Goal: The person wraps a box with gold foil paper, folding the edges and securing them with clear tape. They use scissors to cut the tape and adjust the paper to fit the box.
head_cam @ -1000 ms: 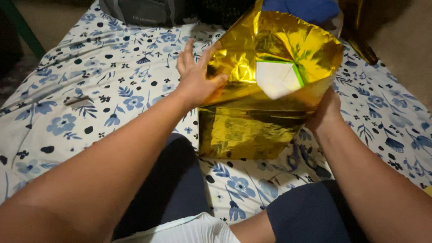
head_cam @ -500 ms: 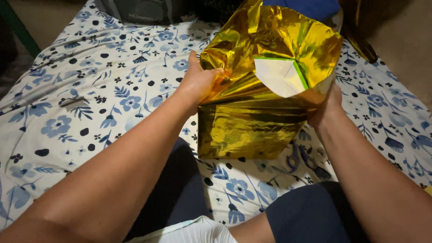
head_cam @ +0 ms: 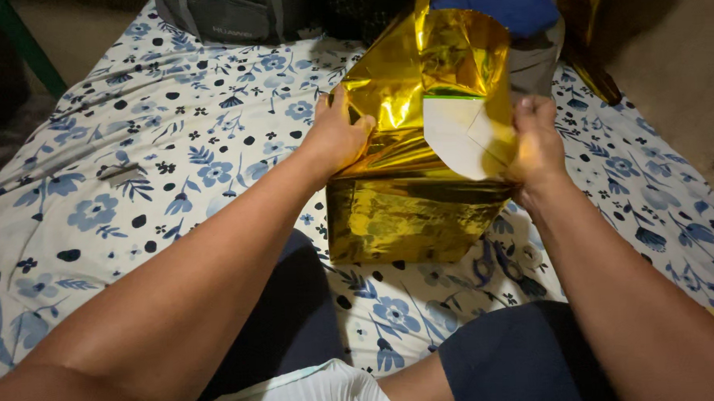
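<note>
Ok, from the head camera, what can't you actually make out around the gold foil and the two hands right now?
- Box: gold foil covers all but a white, green-edged corner.
- Left hand: its fingers' tips are tucked into foil folds.
- Right hand: its fingers curl behind the foil edge.
- Scissors: dark, half lost against the floral sheet.
- Grey bag and blue cloth: cut off by the top edge.

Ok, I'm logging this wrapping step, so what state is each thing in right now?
gold foil wrap: folded around the box, top flaps standing up
white box: partly uncovered at the top
left hand: pressing foil on one side
right hand: gripping the foil's other edge
floral sheet: spread flat, wrinkled
grey bag: closed
</note>
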